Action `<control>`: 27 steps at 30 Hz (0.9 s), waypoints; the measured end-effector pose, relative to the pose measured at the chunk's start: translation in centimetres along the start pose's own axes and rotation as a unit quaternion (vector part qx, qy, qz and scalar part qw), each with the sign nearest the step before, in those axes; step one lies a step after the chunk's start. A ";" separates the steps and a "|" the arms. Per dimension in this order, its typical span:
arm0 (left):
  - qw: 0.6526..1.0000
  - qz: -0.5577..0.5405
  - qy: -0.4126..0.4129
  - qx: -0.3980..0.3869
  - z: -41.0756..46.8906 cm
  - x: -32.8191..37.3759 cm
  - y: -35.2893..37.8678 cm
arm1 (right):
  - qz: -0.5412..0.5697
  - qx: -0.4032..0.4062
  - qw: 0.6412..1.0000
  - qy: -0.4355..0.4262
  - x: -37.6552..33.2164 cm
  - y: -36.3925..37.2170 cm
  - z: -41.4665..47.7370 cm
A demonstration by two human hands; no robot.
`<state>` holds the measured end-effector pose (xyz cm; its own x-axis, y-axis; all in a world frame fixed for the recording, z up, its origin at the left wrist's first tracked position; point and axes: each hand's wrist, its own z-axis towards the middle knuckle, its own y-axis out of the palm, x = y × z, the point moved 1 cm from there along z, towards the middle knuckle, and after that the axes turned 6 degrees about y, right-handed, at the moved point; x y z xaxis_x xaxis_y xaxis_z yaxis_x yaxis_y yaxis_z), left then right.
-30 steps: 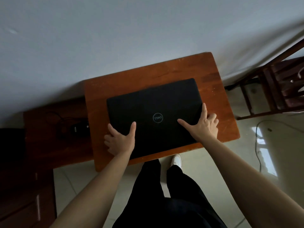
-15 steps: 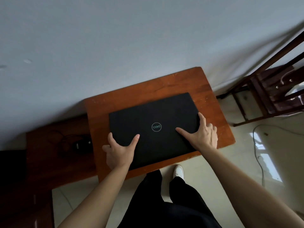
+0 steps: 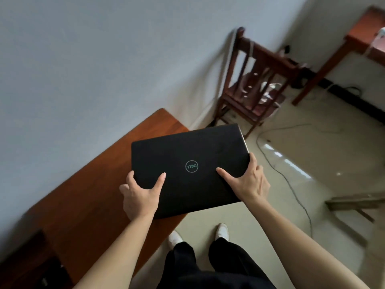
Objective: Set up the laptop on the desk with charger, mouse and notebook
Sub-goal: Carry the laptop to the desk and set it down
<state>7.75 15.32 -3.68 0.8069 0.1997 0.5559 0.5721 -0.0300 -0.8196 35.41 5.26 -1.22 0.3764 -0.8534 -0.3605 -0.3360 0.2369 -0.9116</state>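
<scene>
A closed black laptop (image 3: 191,151) with a round logo on its lid is held in the air, partly over the right end of the small brown wooden table (image 3: 100,184) and partly past its edge. My left hand (image 3: 139,197) grips the near left corner, thumb on the lid. My right hand (image 3: 248,184) grips the near right edge, thumb on the lid and fingers along the side. At the bottom left, a dark charger with cable (image 3: 44,281) lies on a lower dark surface, blurred. No mouse or notebook is in view.
A dark wooden chair (image 3: 256,80) stands against the wall, right of the table. A thin cable (image 3: 291,184) runs across the tiled floor. Another wooden table (image 3: 362,34) stands at the far right, with a low wooden piece (image 3: 354,203) nearer.
The laptop lay flat on the table before; both hands have now lifted it and carried it right, past the table's right end. The view has swung right toward the chair.
</scene>
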 end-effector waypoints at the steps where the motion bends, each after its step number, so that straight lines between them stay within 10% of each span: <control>1: 1.000 -0.004 0.026 -0.011 -0.5 2.2 0.8 | 0.008 0.021 1.000 0.019 1.6 -1.7 0.7; 12: 0.967 -0.044 0.243 -0.068 -8.1 26.0 11.1 | 0.115 0.178 0.967 0.143 19.5 -15.2 10.5; 18: 0.957 -0.158 0.155 -0.189 -14.1 39.4 18.6 | 0.246 0.170 0.922 0.245 31.3 -22.8 18.6; 27: 0.793 -0.328 0.061 -0.510 -14.3 55.3 26.4 | 0.591 -0.049 0.756 0.277 40.5 -30.3 30.5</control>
<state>69.60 11.59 7.41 0.2583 0.4061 0.8766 0.6454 -0.7477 0.1562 87.17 -22.37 5.75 -0.6479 -0.1416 -0.7484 -0.2268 0.9739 0.0121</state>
